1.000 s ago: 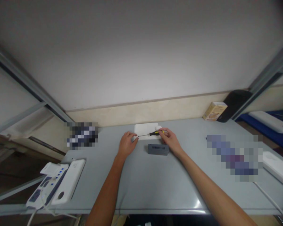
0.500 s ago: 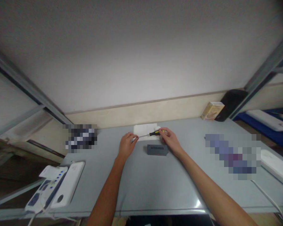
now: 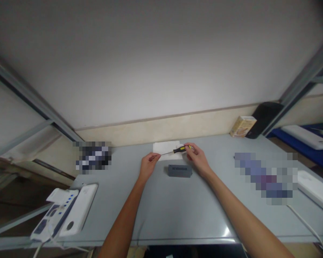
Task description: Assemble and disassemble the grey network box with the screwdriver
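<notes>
A screwdriver point(image 3: 178, 149) with a black and yellow handle is held between my two hands, its thin metal shaft pointing left. My right hand point(image 3: 197, 158) is closed on the end of the handle. The fingertips of my left hand point(image 3: 149, 165) pinch the tip of the shaft; whether anything small is also between them I cannot tell. Just below the screwdriver, a dark grey slotted box point(image 3: 180, 171) lies on the table. Behind it is a white sheet point(image 3: 161, 147), with a small white item by its right edge, partly hidden by my right hand.
On the grey table point(image 3: 183, 211), a white power strip point(image 3: 55, 215) and a white slab-shaped device point(image 3: 79, 208) lie at the left. A yellow box point(image 3: 242, 126) and a black case point(image 3: 263, 118) stand back right. Another white device point(image 3: 316, 191) and a cable point(image 3: 305, 223) lie at right.
Both hands and the screwdriver have shifted a little to the right. The left fingers now sit closer together at the shaft's tip. The grey box has stayed in place.
</notes>
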The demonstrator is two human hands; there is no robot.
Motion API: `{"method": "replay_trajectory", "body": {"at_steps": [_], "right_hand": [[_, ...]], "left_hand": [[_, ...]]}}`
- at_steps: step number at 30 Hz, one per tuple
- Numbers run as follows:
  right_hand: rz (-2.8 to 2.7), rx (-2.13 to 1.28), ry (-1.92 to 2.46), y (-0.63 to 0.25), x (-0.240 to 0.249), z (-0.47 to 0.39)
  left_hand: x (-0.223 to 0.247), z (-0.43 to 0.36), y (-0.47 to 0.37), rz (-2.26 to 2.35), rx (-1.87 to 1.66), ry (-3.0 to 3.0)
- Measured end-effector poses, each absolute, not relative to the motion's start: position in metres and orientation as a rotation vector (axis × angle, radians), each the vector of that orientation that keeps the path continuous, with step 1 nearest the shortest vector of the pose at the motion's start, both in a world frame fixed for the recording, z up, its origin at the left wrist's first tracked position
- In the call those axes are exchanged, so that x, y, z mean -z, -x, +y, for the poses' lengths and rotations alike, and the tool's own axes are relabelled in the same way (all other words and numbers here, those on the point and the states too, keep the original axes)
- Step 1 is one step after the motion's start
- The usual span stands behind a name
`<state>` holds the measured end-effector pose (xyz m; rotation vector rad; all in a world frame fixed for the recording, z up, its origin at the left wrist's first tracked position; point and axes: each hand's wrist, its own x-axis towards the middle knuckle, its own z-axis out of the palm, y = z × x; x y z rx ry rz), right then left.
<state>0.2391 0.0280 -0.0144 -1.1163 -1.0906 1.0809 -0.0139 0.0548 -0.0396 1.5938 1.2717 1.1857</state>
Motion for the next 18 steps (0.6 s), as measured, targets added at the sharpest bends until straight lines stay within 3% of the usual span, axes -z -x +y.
{"method": "replay_trajectory", "body": {"at_steps": [9,18], "right_hand": [[-1.025,-0.773,1.072,-0.26,-0.008,0.025],[-1.096,-0.712,1.035,-0.259,-0.019,0.016]], "left_hand": [[0.029,0.042,0.003,0.899,-1.046,-1.534],[0.022,0.03,0.002,0.771,-0.788,-1.5]]}}
